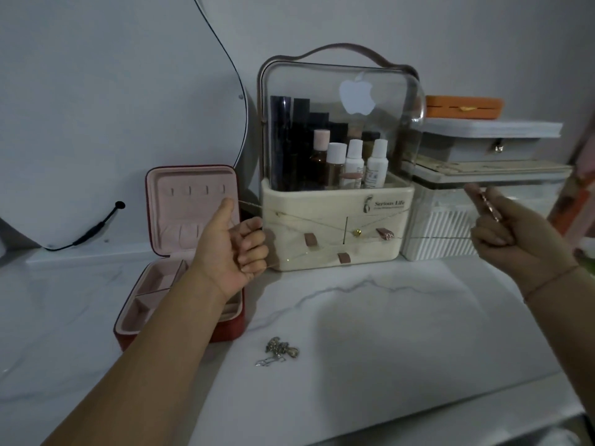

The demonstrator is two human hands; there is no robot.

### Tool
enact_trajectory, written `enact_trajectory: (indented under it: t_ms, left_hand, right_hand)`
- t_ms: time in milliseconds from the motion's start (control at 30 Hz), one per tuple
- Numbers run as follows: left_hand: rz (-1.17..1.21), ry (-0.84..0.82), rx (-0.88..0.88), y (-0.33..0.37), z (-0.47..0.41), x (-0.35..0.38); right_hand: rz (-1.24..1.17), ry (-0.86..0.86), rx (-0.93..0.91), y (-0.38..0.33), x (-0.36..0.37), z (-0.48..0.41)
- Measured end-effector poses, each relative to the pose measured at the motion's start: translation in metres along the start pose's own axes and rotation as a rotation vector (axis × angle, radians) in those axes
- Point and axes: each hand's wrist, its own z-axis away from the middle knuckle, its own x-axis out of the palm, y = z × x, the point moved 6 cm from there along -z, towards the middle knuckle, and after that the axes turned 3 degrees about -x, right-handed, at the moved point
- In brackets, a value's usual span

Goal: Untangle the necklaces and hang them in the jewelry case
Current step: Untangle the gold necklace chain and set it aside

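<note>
Thin gold necklace chains [325, 220] are stretched taut between my two raised hands, crossing in front of the cream organizer. My left hand [238, 243] grips their left ends with curled fingers, just right of the open red jewelry case [193, 201]. My right hand [512, 230] pinches the right ends and holds a small rose-gold piece [491, 206] between thumb and fingers. The case's pink lid stands upright with a row of hooks [198, 189]; nothing hangs on them. A small tangled heap of chain [279, 350] lies on the marble top in front.
A cream cosmetic organizer [338, 233] with a clear dome and bottles stands behind the chains. White storage boxes [450, 226] and an orange case [463, 107] are stacked at the right. A curved mirror [128, 123] with a black cable leans at the left. The marble top [386, 333] spreads in front.
</note>
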Motion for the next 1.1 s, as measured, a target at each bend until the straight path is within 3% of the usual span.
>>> enact_trajectory:
  t_ms: [133,234,367,534,801,1101]
  left_hand:
    - [-0.054,-0.156,-0.054,-0.005,0.004,0.014]
    - [0.055,-0.285,-0.018,0.001,0.007,0.021]
    - [0.058,-0.256,0.037,0.007,0.005,0.016]
    - [-0.294,-0.173,-0.033,-0.01,-0.001,0.016]
    - [-0.767,-0.134,-0.195,-0.04,0.007,0.024]
    - [-1.288,0.124,0.118,-0.034,-0.002,0.015]
  right_hand:
    - [-0.037,-0.025,0.063,0.021,-0.013,0.011]
    - [-0.036,0.066,0.097,0.035,-0.032,0.02]
    - [0.067,0.18,0.144,0.047,-0.054,0.036]
    - [0.535,0.337,0.051,0.035,-0.072,0.046]
    - [1.23,0.249,-0.065,0.029,-0.062,0.051]
    - [1.637,0.013,-0.163,0.05,-0.029,0.053]
